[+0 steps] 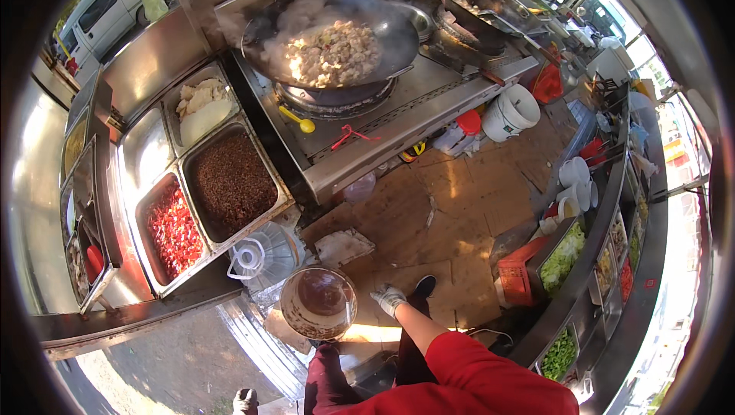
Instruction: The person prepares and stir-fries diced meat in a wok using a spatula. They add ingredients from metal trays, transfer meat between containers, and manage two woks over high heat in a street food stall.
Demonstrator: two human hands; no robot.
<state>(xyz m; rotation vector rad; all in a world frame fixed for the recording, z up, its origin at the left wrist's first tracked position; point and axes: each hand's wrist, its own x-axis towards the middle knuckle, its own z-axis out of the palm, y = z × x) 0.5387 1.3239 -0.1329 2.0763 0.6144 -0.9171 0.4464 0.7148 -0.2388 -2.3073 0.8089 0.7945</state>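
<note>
My right hand (390, 299), in a pale work glove, hangs over the cardboard-covered floor with nothing visible in it and its fingers partly spread. Just left of it stands a round bucket (321, 332) with brown residue on its walls and a brown content inside. My left hand (246, 402), also gloved, shows only partly at the bottom edge; its fingers look curled, and I cannot tell whether it holds anything. Ahead, a large wok (396, 33) sits on a burner, full of steaming chopped food (339, 53). A yellow plastic spoon (300, 121) lies on the steel stove top beside it.
Left of the stove, steel pans hold chopped red peppers (175, 231), dark brown crumbs (232, 179) and a pale food (201, 102). A second wok (468, 13) with a long-handled ladle (517, 30) stands farther right. White bucket (511, 113), red crate (517, 274) and vegetable trays (563, 257) line the right.
</note>
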